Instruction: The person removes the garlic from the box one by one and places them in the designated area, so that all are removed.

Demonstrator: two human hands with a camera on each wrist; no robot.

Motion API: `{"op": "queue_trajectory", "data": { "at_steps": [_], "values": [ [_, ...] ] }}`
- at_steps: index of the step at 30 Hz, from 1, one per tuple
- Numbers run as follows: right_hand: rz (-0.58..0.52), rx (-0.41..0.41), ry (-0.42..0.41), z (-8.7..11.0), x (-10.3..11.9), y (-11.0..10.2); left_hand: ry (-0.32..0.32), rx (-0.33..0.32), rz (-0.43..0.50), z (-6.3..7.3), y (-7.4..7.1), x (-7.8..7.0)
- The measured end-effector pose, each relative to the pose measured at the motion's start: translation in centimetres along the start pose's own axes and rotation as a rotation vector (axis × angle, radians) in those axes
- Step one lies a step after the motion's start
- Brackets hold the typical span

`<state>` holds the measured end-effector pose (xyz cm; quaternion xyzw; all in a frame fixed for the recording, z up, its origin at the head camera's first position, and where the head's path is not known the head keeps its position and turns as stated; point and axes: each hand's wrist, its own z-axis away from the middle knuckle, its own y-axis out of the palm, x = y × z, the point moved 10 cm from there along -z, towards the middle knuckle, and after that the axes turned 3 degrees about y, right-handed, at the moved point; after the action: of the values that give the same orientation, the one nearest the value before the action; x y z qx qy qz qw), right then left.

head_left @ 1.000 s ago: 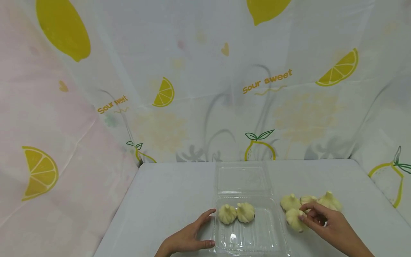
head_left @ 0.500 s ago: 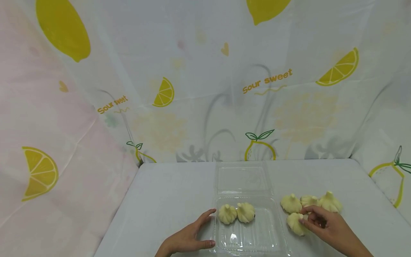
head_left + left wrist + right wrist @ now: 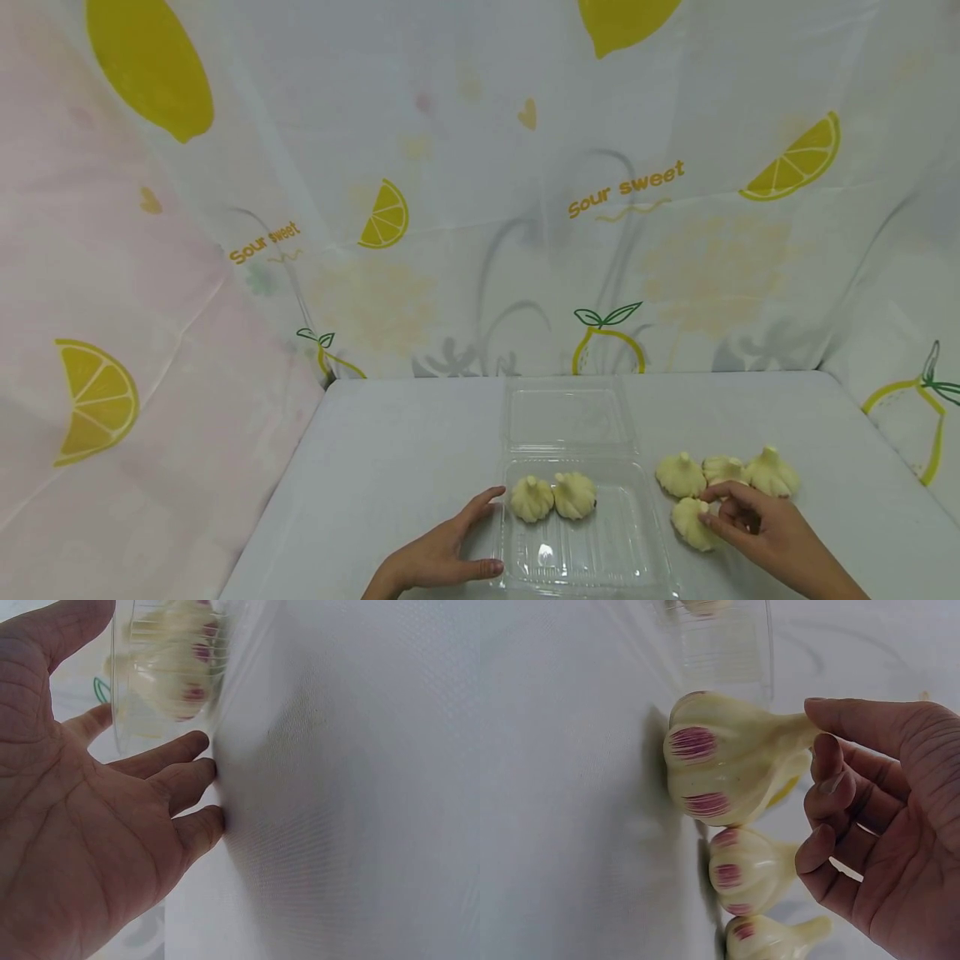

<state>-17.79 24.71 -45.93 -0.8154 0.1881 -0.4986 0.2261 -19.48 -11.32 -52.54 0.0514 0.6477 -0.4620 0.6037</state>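
Note:
My right hand (image 3: 776,533) pinches the stem of a garlic bulb (image 3: 712,757) between thumb and fingertips; the bulb's base sits right at the white tabletop. Purple streaks mark its pale skin in the right wrist view. A clear plastic clamshell box (image 3: 648,517) lies opened flat in the middle. Inside its back left part, a garlic bulb (image 3: 531,500) and another garlic bulb (image 3: 574,495) stand side by side. My left hand (image 3: 442,550) lies along the box's left side, thumb and fingers spread, with fingertips right at the wall.
Behind the pinched bulb stand three more: a garlic bulb (image 3: 681,475) on the left, a middle garlic bulb (image 3: 723,468) and a right garlic bulb (image 3: 772,473). The box's lid (image 3: 567,417) lies toward the back. A lemon-print cloth (image 3: 450,292) hangs behind the table.
Over the past second the pinched bulb has shifted slightly toward me and tilted a little in my right hand. My left hand and the bulbs in the box have stayed in place.

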Motion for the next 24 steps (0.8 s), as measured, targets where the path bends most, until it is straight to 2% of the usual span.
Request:
{"op": "queue_trajectory", "data": {
  "at_steps": [17,24],
  "values": [
    [0.021,0.045,0.047,0.15,-0.74,0.31,0.008,0.003,0.002,0.00,-0.01,0.11],
    [0.005,0.025,0.043,0.12,-0.69,0.26,0.003,0.003,-0.001,0.00,-0.01,0.11]
  ]
}}
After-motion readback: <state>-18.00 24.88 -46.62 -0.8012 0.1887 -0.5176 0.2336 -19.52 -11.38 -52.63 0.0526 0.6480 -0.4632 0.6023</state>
